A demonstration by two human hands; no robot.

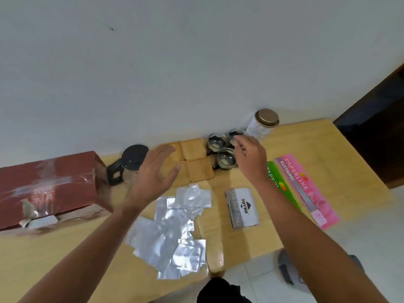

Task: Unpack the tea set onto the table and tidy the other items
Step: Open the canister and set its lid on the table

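The three small glass cups (pixel 223 149) stood in a tight cluster at the back of the wooden table (pixel 306 149), close to the wall, with four square wooden coasters (pixel 194 162) laid two by two just to their left. Our right hand (pixel 251 162) was over the cluster, fingertips (pixel 237 142) bent down at the rim of the rear cup; we could not tell from this view whether they had closed on it or were only touching. We judged the step to be setting each cup out on a coaster, and to do it well we would pinch one rim or handle, lift it straight up clear of its neighbours so the glass did not knock, and put it down in the middle of a coaster

Our left hand (pixel 155 171) hovered open, fingers spread and palm down, holding nothing, over the left pair of coasters and just beside the glass teapot (pixel 129 165) with its black lid and handle. Both forearms reached forward from the near edge

Further out, the red box (pixel 48 189) lay at the left, silver sachets (pixel 175 228) were scattered loose in the middle, a small white packet (pixel 242 207) lay right of them, green and pink receipt books (pixel 301 189) beyond that, and a jar with a gold lid (pixel 262 125) stood behind the cups
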